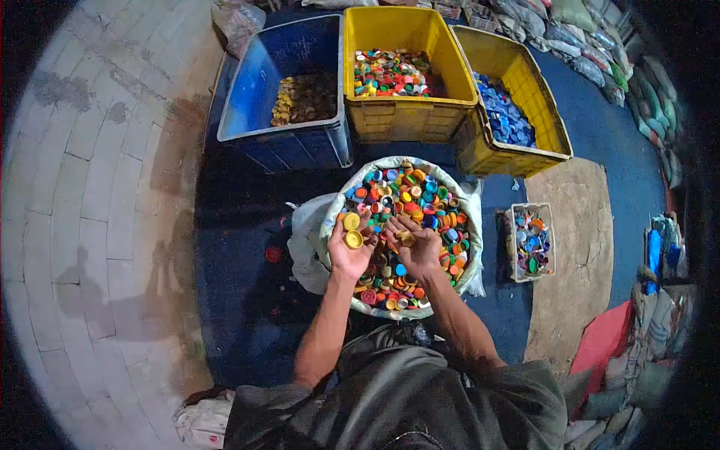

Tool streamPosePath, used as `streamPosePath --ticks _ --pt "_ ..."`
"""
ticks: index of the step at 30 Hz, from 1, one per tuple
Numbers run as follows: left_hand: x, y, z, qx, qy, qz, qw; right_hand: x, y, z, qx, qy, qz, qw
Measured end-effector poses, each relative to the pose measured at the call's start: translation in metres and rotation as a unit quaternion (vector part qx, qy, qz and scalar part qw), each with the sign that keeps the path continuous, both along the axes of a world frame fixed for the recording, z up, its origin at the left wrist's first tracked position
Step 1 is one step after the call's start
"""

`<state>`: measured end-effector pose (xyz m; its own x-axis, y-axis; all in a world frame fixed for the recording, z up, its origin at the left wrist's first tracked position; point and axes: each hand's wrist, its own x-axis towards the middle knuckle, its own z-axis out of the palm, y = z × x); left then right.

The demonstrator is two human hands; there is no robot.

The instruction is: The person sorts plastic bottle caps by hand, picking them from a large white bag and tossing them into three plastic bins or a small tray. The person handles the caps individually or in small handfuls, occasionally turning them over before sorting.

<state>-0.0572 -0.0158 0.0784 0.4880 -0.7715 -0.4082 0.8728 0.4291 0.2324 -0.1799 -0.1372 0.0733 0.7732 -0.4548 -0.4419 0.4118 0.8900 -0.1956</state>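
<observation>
My left hand (349,257) is turned palm up over the sack, holding two yellow bottle caps (353,239), one above the other. My right hand (422,253) is close beside it, fingers curled about a dull yellow cap (406,238). Below both hands is a wide white sack (472,217) with its rim rolled open, filled with mixed coloured bottle caps (390,271). The fingers of both hands partly hide what they hold.
Beyond the sack stand a blue bin (289,142) with yellowish caps, a yellow bin (409,120) with mostly red and mixed caps, and another yellow bin (517,154) with blue caps. A white crate (533,278) of mixed pieces is at the right. Filled bags line the right side.
</observation>
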Motion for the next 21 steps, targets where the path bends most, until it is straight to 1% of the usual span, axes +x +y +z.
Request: streamPosePath --ticks 2,3,4,5,8,10,12,13,14,15,16,17,18,19,20,21 --pt "0.013 -0.003 0.003 -0.017 -0.005 0.0 1.0 0.012 -0.005 -0.005 -0.018 -0.015 0.011 1.0" --pt "0.018 -0.007 0.004 -0.009 0.003 0.026 1.0 0.019 -0.007 -0.002 -0.021 -0.015 0.013 1.0" --pt "0.024 -0.01 0.005 -0.014 0.005 0.031 0.999 0.026 -0.009 0.0 -0.025 -0.015 0.016 0.999" --pt "0.031 -0.013 0.005 -0.02 0.005 0.037 0.999 0.034 -0.012 0.003 -0.028 0.015 0.024 0.999" --pt "0.056 -0.02 0.0 -0.036 -0.001 0.059 0.998 0.062 -0.021 -0.006 -0.026 0.024 0.026 0.999" --pt "0.076 -0.026 -0.004 -0.039 -0.018 0.071 0.997 0.084 -0.026 0.0 -0.047 0.022 0.038 0.998" --pt "0.099 -0.034 -0.008 -0.032 -0.008 0.092 0.995 0.108 -0.033 0.005 -0.06 0.015 0.046 0.997" --pt "0.11 -0.039 -0.01 -0.026 -0.01 0.097 0.995 0.12 -0.036 0.011 -0.023 0.029 0.03 0.999" --pt "0.123 -0.044 -0.011 -0.02 -0.012 0.104 0.994 0.134 -0.04 0.016 -0.031 0.028 0.039 0.998" --pt "0.138 -0.05 -0.008 -0.047 0.013 0.099 0.994 0.15 -0.046 0.014 -0.031 0.036 0.032 0.998" --pt "0.152 -0.057 0.0 -0.041 -0.003 0.109 0.993 0.17 -0.051 0.021 -0.03 0.043 0.025 0.998" --pt "0.172 -0.068 0.007 -0.056 0.033 0.134 0.989 0.19 -0.06 0.029 -0.01 0.045 0.023 0.999" --pt "0.195 -0.081 0.012 -0.07 0.071 0.159 0.982 0.215 -0.073 0.032 -0.03 -0.002 0.012 0.999" --pt "0.214 -0.091 0.031 -0.06 0.045 0.169 0.983 0.239 -0.085 0.034 -0.047 -0.05 0.002 0.998" --pt "0.229 -0.1 0.057 -0.049 0.02 0.178 0.983 0.261 -0.089 0.064 -0.061 -0.017 0.013 0.998" --pt "0.239 -0.105 0.081 -0.094 -0.052 0.187 0.976 0.281 -0.095 0.084 -0.074 0.017 0.023 0.997"
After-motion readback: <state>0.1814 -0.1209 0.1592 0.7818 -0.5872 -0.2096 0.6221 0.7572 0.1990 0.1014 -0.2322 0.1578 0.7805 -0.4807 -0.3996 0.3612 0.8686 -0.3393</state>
